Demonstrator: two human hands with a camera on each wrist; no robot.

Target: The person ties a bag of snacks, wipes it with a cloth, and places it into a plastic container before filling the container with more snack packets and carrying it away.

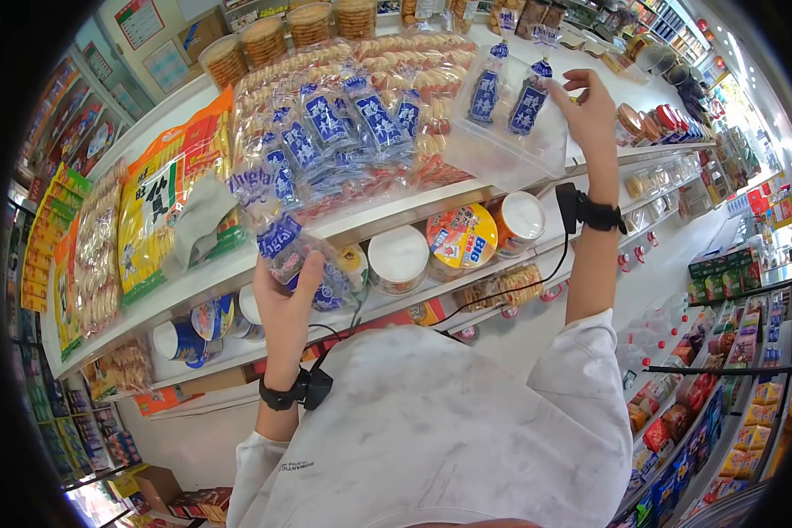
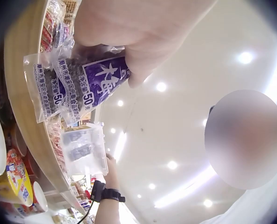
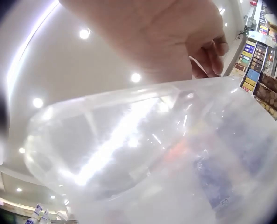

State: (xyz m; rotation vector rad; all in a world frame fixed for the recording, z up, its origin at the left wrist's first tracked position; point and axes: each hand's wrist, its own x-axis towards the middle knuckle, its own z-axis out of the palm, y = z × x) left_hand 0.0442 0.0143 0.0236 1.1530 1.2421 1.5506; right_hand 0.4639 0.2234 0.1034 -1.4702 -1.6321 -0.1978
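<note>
My left hand [image 1: 289, 295] grips small clear packets with blue-purple labels [image 1: 282, 242] beside the shelf edge; the left wrist view shows two overlapping packets [image 2: 99, 86] pinched under the fingers. A translucent plastic box [image 1: 537, 158] sits tilted at the shelf's front right, with two blue-labelled packets [image 1: 484, 95] lying apart inside. Over the box's right side is my right hand [image 1: 590, 110], its thumb and bent fingers apart, the thumb near the right packet [image 1: 530, 101]. In the right wrist view the box wall [image 3: 106, 140] partly hides that hand [image 3: 175, 42].
More blue-labelled packets [image 1: 330, 119] are piled on wrapped snacks left of the box. Yellow-orange bags [image 1: 172, 194] and a grey cloth-like piece [image 1: 204, 224] lie further left. Jars [image 1: 311, 25] line the back. Below the shelf edge stand tubs [image 1: 398, 255]; cables hang from both wrist cameras.
</note>
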